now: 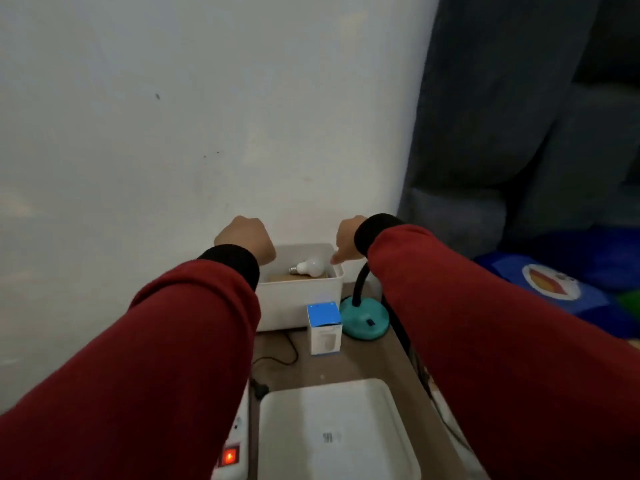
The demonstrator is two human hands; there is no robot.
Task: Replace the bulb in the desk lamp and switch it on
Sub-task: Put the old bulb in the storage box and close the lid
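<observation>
A narrow brown worktop point(349, 362) stands against a plain white wall point(173, 116), with a dark grey curtain point(519, 98) hanging to the right and blue bedding point(561, 285) below it. At the far end sits one white bin point(298, 306); a single white bulb point(310, 266) lies on its side in it, on something brown. In front stand one blue-and-white bulb box point(325, 329) and the teal lamp base point(365, 320) with its black gooseneck point(362, 278) rising behind the right sleeve. One white tray point(332, 431) lies nearest, beside a power strip point(230, 455) with a glowing red switch. The left hand point(246, 242) is fisted and empty above the bin; the right hand point(346, 242) has fingers pointing down at the bin's rim, gripping nothing visible.
</observation>
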